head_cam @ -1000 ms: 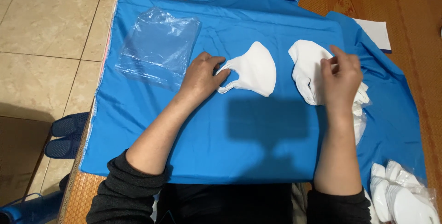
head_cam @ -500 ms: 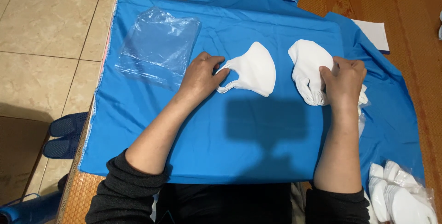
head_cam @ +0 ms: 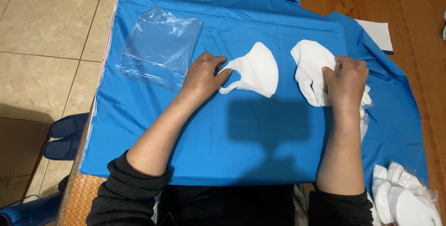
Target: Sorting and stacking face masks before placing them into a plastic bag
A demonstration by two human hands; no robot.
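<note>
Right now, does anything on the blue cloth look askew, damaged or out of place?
Nothing stands out. The left hand rests on a single white mask lying flat on the blue cloth, and the right hand holds a stack of white masks. The clear plastic bags are only wrinkled.

A blue cloth covers the surface; on it lie a clear plastic bag, a single white mask and a mask stack.

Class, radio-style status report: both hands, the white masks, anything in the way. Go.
Left hand flat on single white mask, pinning its ear loop. Right hand on stack of white masks, fingers curled at its edge. Clear plastic bag lies left, apart; nothing blocking.
</note>
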